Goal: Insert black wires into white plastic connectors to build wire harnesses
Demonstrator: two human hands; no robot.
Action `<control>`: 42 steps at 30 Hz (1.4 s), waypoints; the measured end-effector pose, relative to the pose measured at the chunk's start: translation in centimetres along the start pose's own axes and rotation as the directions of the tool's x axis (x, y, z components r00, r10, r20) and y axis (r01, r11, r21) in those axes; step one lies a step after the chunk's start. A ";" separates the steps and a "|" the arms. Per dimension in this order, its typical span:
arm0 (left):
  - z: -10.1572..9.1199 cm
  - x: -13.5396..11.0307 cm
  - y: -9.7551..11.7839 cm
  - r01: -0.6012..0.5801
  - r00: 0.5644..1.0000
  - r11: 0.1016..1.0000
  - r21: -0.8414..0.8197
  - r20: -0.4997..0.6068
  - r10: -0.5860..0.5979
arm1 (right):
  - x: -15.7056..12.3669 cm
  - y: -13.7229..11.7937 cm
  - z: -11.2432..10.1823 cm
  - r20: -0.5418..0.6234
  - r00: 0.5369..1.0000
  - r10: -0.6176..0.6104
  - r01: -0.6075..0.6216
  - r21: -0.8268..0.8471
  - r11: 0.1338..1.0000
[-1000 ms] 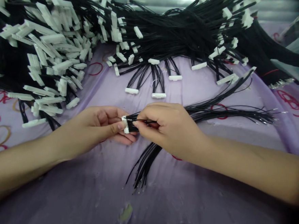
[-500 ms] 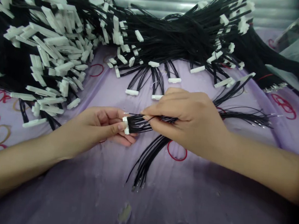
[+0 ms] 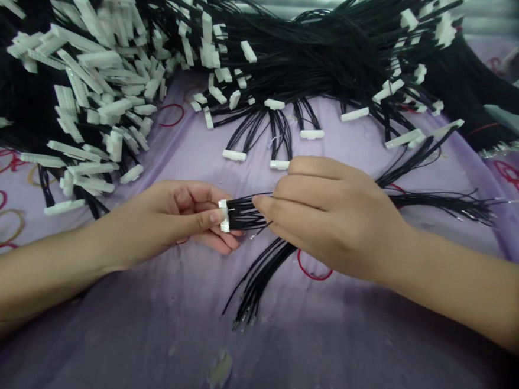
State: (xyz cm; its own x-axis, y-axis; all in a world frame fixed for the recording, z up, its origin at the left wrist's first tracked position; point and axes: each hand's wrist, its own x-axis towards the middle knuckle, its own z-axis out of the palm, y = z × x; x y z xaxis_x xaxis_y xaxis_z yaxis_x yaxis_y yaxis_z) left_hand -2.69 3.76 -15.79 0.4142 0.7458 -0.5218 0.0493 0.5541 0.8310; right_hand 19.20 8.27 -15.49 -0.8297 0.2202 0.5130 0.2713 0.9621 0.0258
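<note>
My left hand [image 3: 196,217] pinches a white plastic connector [image 3: 225,216] between thumb and fingers. Several black wires [image 3: 247,212] run out of the connector's right side toward my right hand [image 3: 324,217]. That hand is closed around these wires, its thumb and forefinger pressed together near the connector. One loose wire end with a metal tip [image 3: 253,235] sticks out below the fingertips. Under my right hand a bundle of loose black wires [image 3: 260,283] lies on the purple cloth, its tips pointing toward me. The palm side of my right hand is hidden.
A big heap of white connectors [image 3: 104,59] on black wires fills the left. More wired harnesses [image 3: 305,55] lie across the back. At right, loose wire ends [image 3: 454,203] spread out. Red rubber bands [image 3: 314,266] are scattered on the purple cloth [image 3: 143,328].
My right hand has shifted slightly right, and the single wire tip now points down below the fingers instead of left above the connector. My left hand keeps its hold. The view has shifted slightly.
</note>
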 end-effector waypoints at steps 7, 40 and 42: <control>0.0 -0.1 0.3 0.020 1.000 1.000 -0.009 -0.001 -0.020 | -0.1 -0.1 0.1 -0.035 0.999 -0.029 0.029 -0.004 1.000; -0.3 0.1 0.3 0.049 0.999 0.993 0.106 -0.019 -0.047 | 0.1 0.1 0.1 -0.012 1.000 -0.022 0.022 0.056 0.998; -0.2 0.1 0.4 0.052 0.998 0.994 0.101 -0.030 -0.049 | 0.1 0.1 0.1 -0.003 1.000 -0.028 0.028 0.062 0.998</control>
State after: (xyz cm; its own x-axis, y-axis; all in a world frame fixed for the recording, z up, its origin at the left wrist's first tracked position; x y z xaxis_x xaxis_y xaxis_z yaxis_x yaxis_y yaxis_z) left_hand -2.80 4.16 -15.55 0.3839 0.7282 -0.5677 0.1621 0.5521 0.8179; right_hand 19.12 8.44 -15.53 -0.8352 0.1931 0.5150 0.2172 0.9760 -0.0136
